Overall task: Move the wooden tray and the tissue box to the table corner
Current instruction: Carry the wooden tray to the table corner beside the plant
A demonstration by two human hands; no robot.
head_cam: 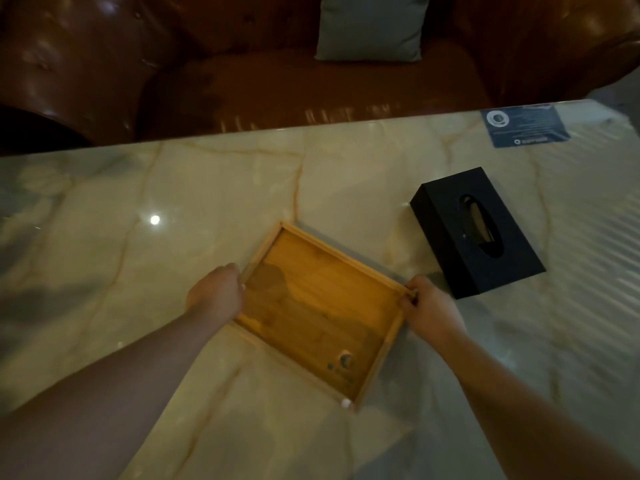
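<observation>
A shallow wooden tray (332, 299) lies turned at an angle on the marble table (173, 209), near the middle. My left hand (216, 296) grips its left rim and my right hand (427, 308) grips its right corner. A black tissue box (450, 216) with an oval slot on top rests flat on the table just right of the tray, beyond my right hand and apart from it. The tray holds nothing.
A dark blue card (524, 124) lies flat at the table's far right corner. Beyond the far edge stands a brown leather sofa (104, 64) with a grey cushion (370, 26).
</observation>
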